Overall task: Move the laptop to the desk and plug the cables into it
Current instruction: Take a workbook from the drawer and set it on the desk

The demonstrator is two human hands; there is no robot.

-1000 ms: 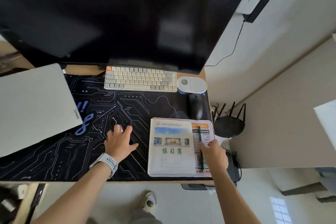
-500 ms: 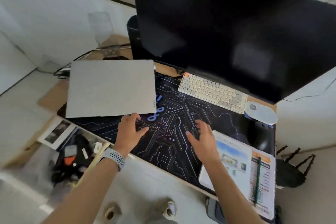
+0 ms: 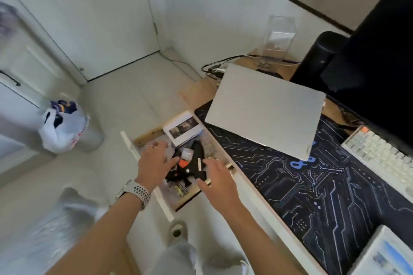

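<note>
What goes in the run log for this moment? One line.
laptop: closed, on desk mat | left hand: open, over drawer | right hand: open, over drawer | cables: behind laptop

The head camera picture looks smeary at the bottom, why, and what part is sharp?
In the head view, the bottom left corner near the floor is streaked with motion blur, and the booklet at bottom right is smeared too; the closed laptop and the patterned desk mat look fairly crisp; the wide lens bends the walls; the monitor is just dark.
</note>
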